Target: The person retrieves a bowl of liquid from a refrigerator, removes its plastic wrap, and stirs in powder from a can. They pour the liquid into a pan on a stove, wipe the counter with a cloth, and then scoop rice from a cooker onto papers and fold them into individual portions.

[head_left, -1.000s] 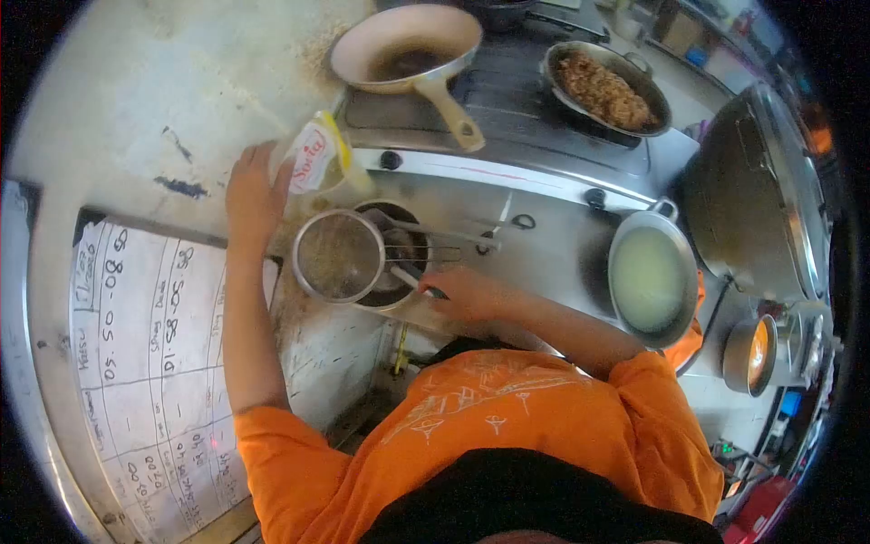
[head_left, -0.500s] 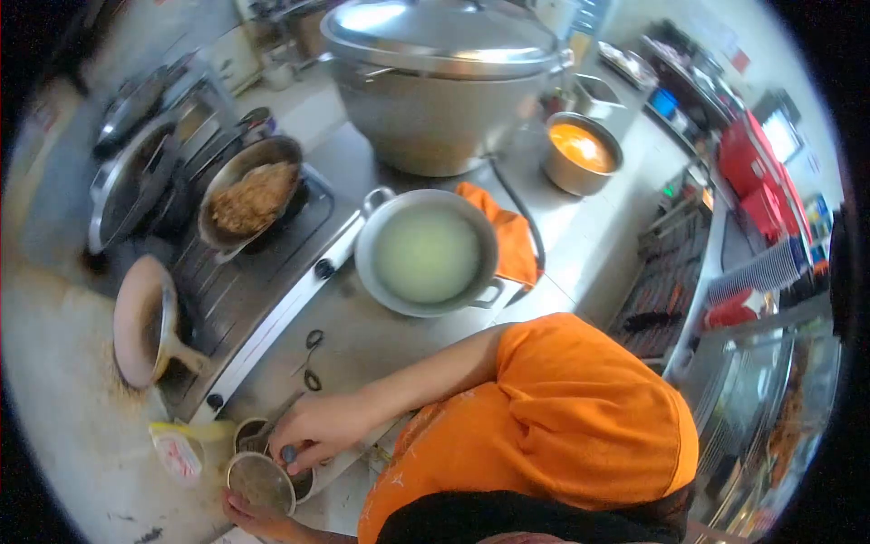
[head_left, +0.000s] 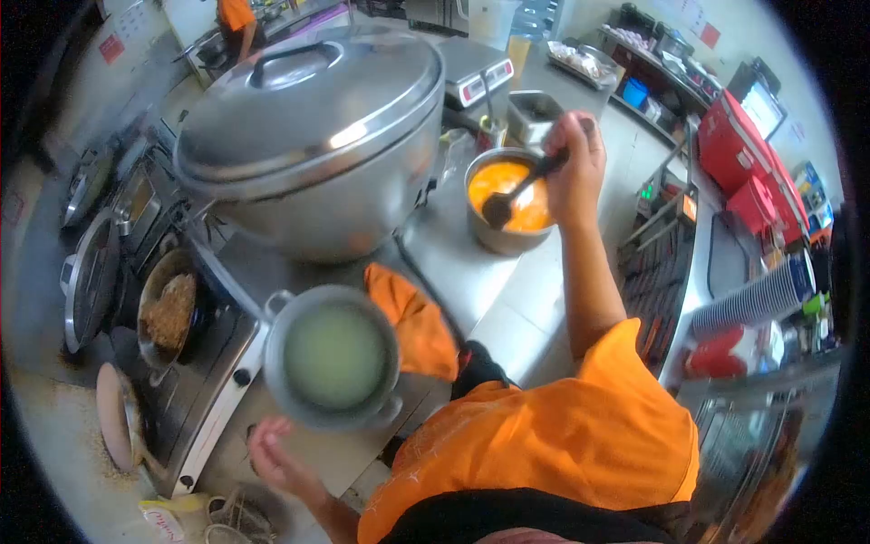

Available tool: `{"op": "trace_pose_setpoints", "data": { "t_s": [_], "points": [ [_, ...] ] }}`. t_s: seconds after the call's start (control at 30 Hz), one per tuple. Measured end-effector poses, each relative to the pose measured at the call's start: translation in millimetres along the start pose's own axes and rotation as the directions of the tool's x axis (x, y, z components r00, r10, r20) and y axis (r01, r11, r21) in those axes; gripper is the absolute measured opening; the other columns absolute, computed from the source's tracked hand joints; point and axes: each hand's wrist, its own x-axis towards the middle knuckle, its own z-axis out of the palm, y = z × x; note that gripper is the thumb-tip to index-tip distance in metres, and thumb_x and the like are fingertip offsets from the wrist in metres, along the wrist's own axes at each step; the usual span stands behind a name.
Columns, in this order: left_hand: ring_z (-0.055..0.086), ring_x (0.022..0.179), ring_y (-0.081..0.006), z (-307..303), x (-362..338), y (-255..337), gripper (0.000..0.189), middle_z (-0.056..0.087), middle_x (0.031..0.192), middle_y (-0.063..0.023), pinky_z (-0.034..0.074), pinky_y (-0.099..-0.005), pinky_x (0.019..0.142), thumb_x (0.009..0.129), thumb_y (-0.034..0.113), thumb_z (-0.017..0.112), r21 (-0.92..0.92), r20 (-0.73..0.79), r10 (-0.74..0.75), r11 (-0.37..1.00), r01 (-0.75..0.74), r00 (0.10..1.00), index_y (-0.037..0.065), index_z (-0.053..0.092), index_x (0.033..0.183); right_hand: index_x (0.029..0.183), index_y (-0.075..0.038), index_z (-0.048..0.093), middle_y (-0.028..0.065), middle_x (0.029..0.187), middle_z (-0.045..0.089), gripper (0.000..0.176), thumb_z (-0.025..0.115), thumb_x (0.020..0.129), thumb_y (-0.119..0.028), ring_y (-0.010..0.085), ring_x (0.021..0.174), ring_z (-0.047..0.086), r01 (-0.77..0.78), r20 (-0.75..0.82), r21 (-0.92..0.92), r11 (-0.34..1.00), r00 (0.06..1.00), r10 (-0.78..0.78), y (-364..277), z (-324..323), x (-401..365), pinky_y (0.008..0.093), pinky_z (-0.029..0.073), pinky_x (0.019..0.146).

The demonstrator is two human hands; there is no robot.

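Observation:
My right hand [head_left: 577,172] is wrapped around the handle of a black ladle [head_left: 497,209]. The ladle's bowl is at the surface of an orange liquid [head_left: 521,186] with pale streaks, inside a steel pot [head_left: 507,239]. Low in the view, my left hand [head_left: 279,461] is blurred, fingers apart, holding nothing visible. Just above that hand stands a two-handled pot [head_left: 381,399] of pale green liquid. Below it, a round strainer [head_left: 227,535] and small containers sit beside a yellow-and-white package [head_left: 161,519].
A huge lidded pot [head_left: 308,181] dominates the left counter, an orange cloth [head_left: 412,326] near it. Pans, one with brown food [head_left: 169,313], sit along the stove. Behind are a scale [head_left: 478,82] and a steel container [head_left: 535,113]. Another person [head_left: 237,20] stands far back.
My right hand has left the small containers and now holds a ladle in the orange liquid. My left hand has let go of the strainer and moved up. The view has turned.

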Motion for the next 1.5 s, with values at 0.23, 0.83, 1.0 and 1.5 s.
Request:
{"op": "trace_pose_setpoints", "data": {
  "t_s": [0.23, 0.83, 1.0, 1.5],
  "points": [
    [0.058, 0.084, -0.0138, 228, -31, 34, 0.021, 0.061, 0.089, -0.009, 0.046, -0.0254, 0.077, 0.09, 0.011, 0.05, -0.142, 0.658, -0.194, 0.917, 0.373, 0.727, -0.002, 0.053, 0.106, 0.07, -0.006, 0.05, 0.0012, 0.053, 0.047, 0.024, 0.052, 0.087, -0.024, 0.0083, 0.047, 0.042, -0.267, -0.305, -0.245, 0.932, 0.934, 0.188, 175, -128, 119, 0.0225, 0.033, 0.044],
    [0.046, 0.108, -0.0422, 412, -68, 8, 0.053, 0.033, 0.127, -0.0267, 0.043, -0.0443, 0.085, 0.073, 0.043, 0.067, 0.224, 0.708, 0.099, 0.907, -0.356, 0.699, 0.008, 0.051, 0.11, 0.062, -0.007, 0.046, 0.0015, 0.05, 0.042, 0.031, 0.05, 0.086, -0.027, 0.0116, 0.042, 0.038, -0.602, -0.039, 0.059, 0.796, 0.796, 0.604, 196, -167, 132, 0.0246, 0.03, 0.041],
    [0.044, 0.112, -0.0423, 405, -63, -1, 0.054, 0.032, 0.129, -0.0266, 0.044, -0.045, 0.085, 0.072, 0.046, 0.067, 0.182, 0.725, 0.076, 0.938, -0.297, 0.684, 0.007, 0.052, 0.107, 0.059, -0.009, 0.043, -0.0002, 0.048, 0.039, 0.031, 0.048, 0.086, -0.023, 0.0104, 0.041, 0.036, -0.709, 0.04, -0.168, 0.685, 0.69, 0.723, 187, -143, 117, 0.0253, 0.027, 0.04],
    [0.04, 0.118, -0.0399, 369, -68, 13, 0.051, 0.03, 0.133, -0.0219, 0.039, -0.0449, 0.092, 0.071, 0.045, 0.069, 0.289, 0.712, -0.115, 0.947, -0.14, 0.692, 0.01, 0.054, 0.104, 0.072, -0.006, 0.05, -0.0027, 0.052, 0.04, 0.02, 0.047, 0.089, -0.017, 0.0072, 0.043, 0.038, -0.735, 0.211, -0.305, 0.605, 0.568, 0.796, 173, -136, 79, 0.0217, 0.029, 0.041]
  ]
}}
